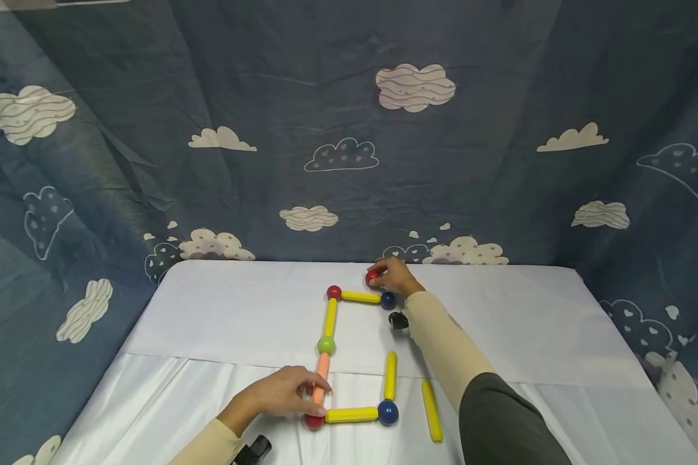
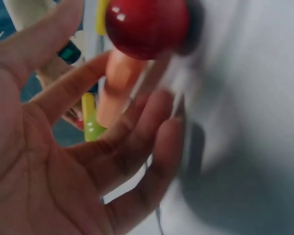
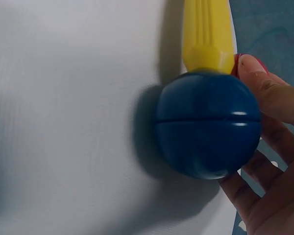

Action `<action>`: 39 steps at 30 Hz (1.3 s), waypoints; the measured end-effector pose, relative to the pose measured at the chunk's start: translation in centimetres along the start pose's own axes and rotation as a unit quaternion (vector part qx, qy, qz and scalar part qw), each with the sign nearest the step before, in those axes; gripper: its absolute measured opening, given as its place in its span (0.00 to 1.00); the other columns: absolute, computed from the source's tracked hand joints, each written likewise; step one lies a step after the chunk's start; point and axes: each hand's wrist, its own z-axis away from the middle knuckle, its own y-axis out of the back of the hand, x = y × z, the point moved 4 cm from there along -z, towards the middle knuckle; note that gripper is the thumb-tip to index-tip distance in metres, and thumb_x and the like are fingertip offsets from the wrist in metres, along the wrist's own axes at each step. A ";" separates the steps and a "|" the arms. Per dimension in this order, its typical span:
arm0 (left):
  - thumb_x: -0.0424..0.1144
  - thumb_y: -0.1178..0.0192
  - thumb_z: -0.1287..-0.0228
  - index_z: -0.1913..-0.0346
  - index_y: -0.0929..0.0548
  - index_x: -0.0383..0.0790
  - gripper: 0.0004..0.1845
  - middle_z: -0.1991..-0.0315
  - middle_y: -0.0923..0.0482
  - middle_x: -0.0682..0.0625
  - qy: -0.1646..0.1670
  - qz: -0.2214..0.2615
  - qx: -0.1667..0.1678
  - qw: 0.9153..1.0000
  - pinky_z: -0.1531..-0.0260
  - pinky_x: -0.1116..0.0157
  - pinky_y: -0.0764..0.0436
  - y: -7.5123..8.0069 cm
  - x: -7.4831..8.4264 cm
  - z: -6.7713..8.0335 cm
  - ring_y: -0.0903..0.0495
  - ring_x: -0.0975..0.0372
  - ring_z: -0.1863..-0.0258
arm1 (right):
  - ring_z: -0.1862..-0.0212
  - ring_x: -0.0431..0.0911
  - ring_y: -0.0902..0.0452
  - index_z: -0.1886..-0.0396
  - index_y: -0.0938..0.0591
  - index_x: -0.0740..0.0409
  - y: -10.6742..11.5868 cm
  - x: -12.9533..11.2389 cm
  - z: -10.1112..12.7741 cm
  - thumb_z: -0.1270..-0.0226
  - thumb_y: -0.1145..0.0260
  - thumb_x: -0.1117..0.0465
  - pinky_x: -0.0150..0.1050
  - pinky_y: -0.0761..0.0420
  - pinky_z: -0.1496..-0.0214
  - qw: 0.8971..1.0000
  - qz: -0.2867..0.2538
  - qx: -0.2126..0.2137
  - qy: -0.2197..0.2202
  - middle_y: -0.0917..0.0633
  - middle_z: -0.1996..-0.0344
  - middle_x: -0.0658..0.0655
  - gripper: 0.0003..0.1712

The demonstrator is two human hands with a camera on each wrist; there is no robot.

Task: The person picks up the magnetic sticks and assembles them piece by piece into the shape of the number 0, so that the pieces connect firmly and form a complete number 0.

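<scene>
- Left hand [image 1: 285, 392]: forearm enters from the lower left, lying low over the tabletop [image 1: 221, 310]; fingers loosely extended across the orange rod [image 1: 321, 378], fingertips by the near red ball [image 1: 314, 422]. The left wrist view shows an open palm and straight fingers against the rod.
- Right hand [image 1: 392, 276]: arm stretched forward from the lower right in a cream sleeve; fingers curled, pinching a far red ball [image 1: 373, 277] at the far edge of the figure.
- Navy ball [image 3: 207, 125]: just beside the right hand, joined to the far yellow rod [image 1: 360, 297].
- Figure: rods and balls laid in an unclosed rectangle mid-tabletop, green ball [image 1: 326, 345] on its left side.
- Loose yellow rod [image 1: 432, 410]: lying apart, right of the figure.
</scene>
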 end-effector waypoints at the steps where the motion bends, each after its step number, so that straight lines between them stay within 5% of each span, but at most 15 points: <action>1: 0.48 0.31 0.43 0.50 0.16 0.48 0.18 0.66 0.28 0.56 0.000 -0.009 0.009 1.000 0.68 0.68 0.32 0.2 0.1 0.0 0.33 0.66 0.70 | 0.50 0.52 0.27 0.46 0.17 0.57 0.0 -0.1 0.0 0.43 0.27 0.65 0.45 0.27 0.42 1.000 -0.003 0.002 -0.003 0.19 0.49 0.59 0.23; 8: 0.50 0.31 0.43 0.52 0.17 0.45 0.19 0.67 0.27 0.55 -0.026 -0.054 0.064 0.996 0.68 0.69 0.31 0.9 1.9 -0.8 0.31 0.66 0.69 | 0.48 0.53 0.27 0.46 0.17 0.55 0.2 -0.2 0.0 0.43 0.27 0.66 0.47 0.28 0.40 1.000 -0.006 0.009 -0.019 0.20 0.48 0.60 0.23; 15: 0.50 0.32 0.43 0.52 0.16 0.50 0.17 0.65 0.24 0.57 0.005 -0.039 0.025 0.999 0.68 0.70 0.27 0.0 4.5 -3.2 0.29 0.66 0.69 | 0.48 0.53 0.27 0.46 0.17 0.55 0.4 -0.2 -0.2 0.44 0.27 0.65 0.47 0.29 0.39 1.000 0.003 -0.001 -0.005 0.20 0.49 0.61 0.24; 23: 0.45 0.33 0.40 0.55 0.14 0.47 0.12 0.75 0.23 0.61 -0.051 0.010 -0.029 0.998 0.70 0.74 0.29 -3.0 6.0 -6.3 0.28 0.72 0.75 | 0.48 0.53 0.26 0.46 0.18 0.58 0.3 -0.5 -0.2 0.44 0.27 0.66 0.47 0.29 0.39 1.000 0.010 -0.007 0.011 0.19 0.50 0.60 0.24; 39: 0.39 0.32 0.41 0.55 0.14 0.47 0.10 0.72 0.25 0.62 -0.073 0.051 -0.045 0.995 0.68 0.74 0.30 -5.3 6.2 -7.3 0.29 0.73 0.73 | 0.49 0.52 0.26 0.47 0.17 0.59 0.0 -0.6 0.0 0.45 0.27 0.68 0.47 0.29 0.40 1.000 0.013 -0.007 0.006 0.18 0.50 0.60 0.24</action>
